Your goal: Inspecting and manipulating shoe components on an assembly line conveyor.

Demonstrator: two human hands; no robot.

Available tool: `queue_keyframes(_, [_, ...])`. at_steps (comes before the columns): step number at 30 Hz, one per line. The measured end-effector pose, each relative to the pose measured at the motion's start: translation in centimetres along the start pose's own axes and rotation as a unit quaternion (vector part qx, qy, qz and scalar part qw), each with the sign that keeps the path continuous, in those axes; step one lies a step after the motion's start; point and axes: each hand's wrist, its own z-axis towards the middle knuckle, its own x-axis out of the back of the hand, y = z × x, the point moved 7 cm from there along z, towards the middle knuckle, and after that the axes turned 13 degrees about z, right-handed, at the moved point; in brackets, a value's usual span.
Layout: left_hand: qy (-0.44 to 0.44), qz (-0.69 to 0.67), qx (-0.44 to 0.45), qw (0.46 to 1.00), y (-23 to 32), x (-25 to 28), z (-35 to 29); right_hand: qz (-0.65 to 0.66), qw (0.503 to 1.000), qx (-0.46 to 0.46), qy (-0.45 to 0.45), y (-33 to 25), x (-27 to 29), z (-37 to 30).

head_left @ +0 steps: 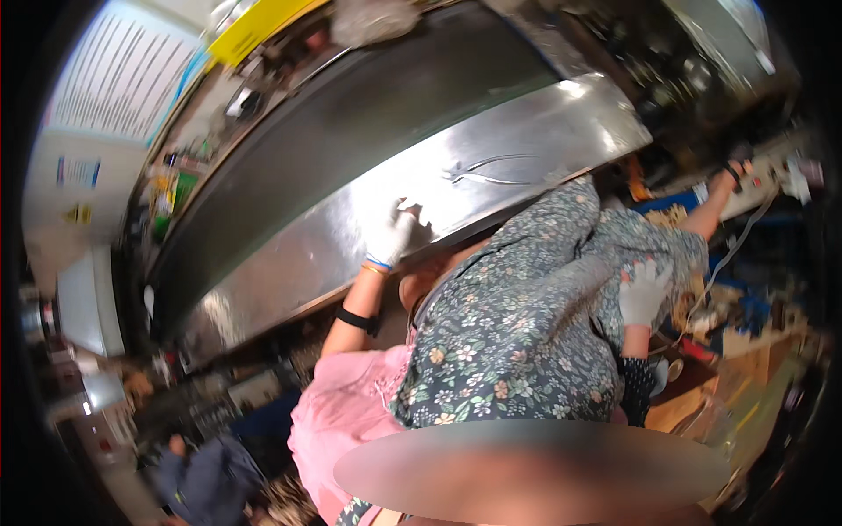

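My left hand (388,235), in a white glove with a blue cuff edge, is over the near part of a shiny metal worktop (289,254). Glare washes out its fingers, so their grip and anything in them are unclear. Farther right on the metal lies a pair of pliers (493,169), its long curved handles pointing right, apart from the hand. My right hand (645,294), also white-gloved, rests on the dark floral cloth (500,342) over my lap. Its fingers are spread, and no held object shows.
Behind the metal strip runs a dark panel (351,131), with a yellow bin (263,31) beyond it. At right, a bare limb with a dark strap (735,175) reaches past the cloth near a white cable (732,250). A person in dark clothing (210,482) is at lower left.
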Motion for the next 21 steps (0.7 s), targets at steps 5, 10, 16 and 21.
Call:
queue_keyframes(5, [-0.165,0.021,-0.429,0.888,17.4,-12.3,-3.6,0.027,0.997,-0.06,-0.027,2.1,0.5,0.1])
queue_keyframes(10, [-0.17,0.324,-0.488,0.792,22.3,-22.6,-5.7,0.047,0.991,-0.112,-0.051,4.0,0.0,-0.5])
queue_keyframes(16, [-0.061,0.055,-0.418,0.905,25.9,-17.5,-0.7,0.095,0.988,-0.118,-0.038,5.2,0.2,-1.2])
queue_keyframes(21, [-0.029,0.114,-0.416,0.902,26.3,-11.3,3.1,0.119,0.99,-0.08,-0.006,4.9,0.9,-1.2])
